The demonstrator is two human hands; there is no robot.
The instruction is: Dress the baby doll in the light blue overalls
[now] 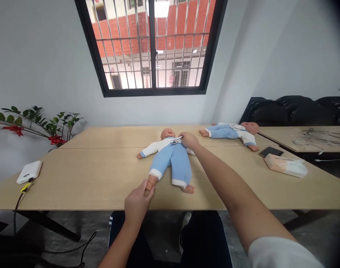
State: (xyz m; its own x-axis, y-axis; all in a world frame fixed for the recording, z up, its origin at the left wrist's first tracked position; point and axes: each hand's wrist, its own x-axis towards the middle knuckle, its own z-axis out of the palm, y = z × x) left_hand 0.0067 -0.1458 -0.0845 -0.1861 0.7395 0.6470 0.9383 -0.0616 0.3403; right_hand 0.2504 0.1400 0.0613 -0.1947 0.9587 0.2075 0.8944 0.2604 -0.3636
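Note:
A baby doll lies on its back on the table, its head toward the window and its feet toward me. It wears a white top and light blue trousers with white cuffs. My left hand is closed around the doll's bare foot at the near left. At the chest, beside a tied cord, my right hand pinches what looks like the waist edge or cord of the clothing. Its fingertips are partly hidden, and the doll's arm on that side is mostly covered.
A second doll in similar clothes lies at the back right. Near it are a dark phone and a tissue pack. A white box-shaped device with a cable sits at the left. A potted plant leans in behind.

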